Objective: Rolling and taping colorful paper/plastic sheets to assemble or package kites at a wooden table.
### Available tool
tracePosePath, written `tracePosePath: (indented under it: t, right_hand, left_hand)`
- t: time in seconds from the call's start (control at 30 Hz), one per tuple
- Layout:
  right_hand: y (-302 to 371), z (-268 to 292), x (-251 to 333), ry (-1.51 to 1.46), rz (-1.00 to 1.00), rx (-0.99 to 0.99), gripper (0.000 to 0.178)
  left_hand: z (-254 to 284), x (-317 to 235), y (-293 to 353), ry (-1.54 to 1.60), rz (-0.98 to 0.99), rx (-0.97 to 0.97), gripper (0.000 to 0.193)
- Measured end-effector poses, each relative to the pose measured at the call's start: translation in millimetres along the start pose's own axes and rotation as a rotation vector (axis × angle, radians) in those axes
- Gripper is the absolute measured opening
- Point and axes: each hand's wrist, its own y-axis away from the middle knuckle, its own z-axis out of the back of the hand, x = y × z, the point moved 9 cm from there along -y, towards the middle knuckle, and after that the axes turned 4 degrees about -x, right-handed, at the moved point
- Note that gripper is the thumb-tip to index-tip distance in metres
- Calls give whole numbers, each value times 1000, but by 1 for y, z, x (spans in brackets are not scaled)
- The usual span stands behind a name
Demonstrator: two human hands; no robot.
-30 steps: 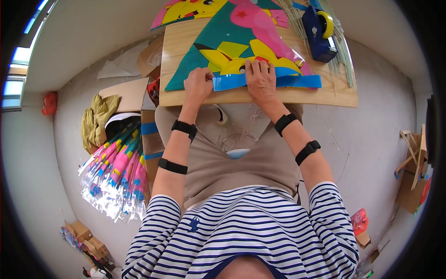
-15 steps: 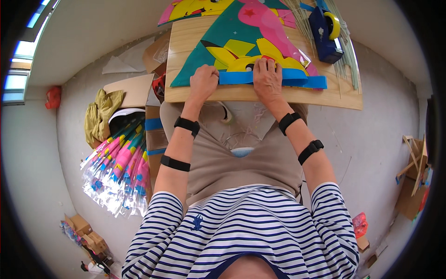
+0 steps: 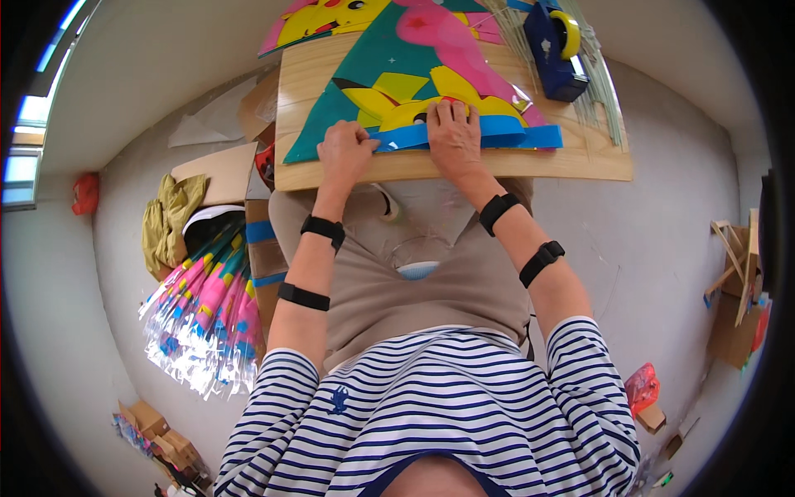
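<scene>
Nearest to us, a striped navy-and-white shirt (image 3: 431, 414) fills the lower edge, with a tan apron (image 3: 414, 273) over the lap and black bands on both forearms. Down on the floor at our left lies a fan of long, shiny clear packages (image 3: 207, 315), narrow and pointed, showing pink, yellow and blue inside; beside them sit an olive cloth (image 3: 170, 219) and flat brown cardboard boxes (image 3: 215, 174). A red plastic bag (image 3: 642, 385) lies on the floor at our right.

Farther out, our left hand (image 3: 346, 153) rests on the near edge of the pale wooden worktop (image 3: 596, 161), fingers curled together and pressing on the left end of a glossy blue strip (image 3: 497, 132); we cannot tell whether it pinches the strip or only holds it down. Our right hand (image 3: 454, 137) lies flat, fingers spread a little apart, pressing the strip's middle. The strip runs along the lower edge of a thin, smooth triangular kite (image 3: 373, 83) with a teal ground and yellow and pink cartoon shapes, which lies flat on the worktop.

Beyond the kite's right side stands a dark blue tape dispenser (image 3: 551, 45) carrying a yellow roll, just beside a bundle of thin pale rods (image 3: 600, 83).
</scene>
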Motion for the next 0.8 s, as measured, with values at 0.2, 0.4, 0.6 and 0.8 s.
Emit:
tracePosePath:
  t: [0.2, 0.4, 0.6, 0.8]
  right_hand:
    - [5, 18, -56, -327, 2, 121, 58]
    - [16, 31, -176, -625, -375, 328, 64]
    - [30, 8, -188, -820, -825, 741, 51]
    - [26, -10, -180, -757, -780, 933, 36]
  left_hand:
    - [-4, 6, -1, 22, 35, 29, 23]
    - [-5, 4, -2, 38, 14, 29, 22]
    - [-4, 7, -4, 3, 29, 51, 22]
    - [-3, 4, -4, -1, 17, 45, 23]
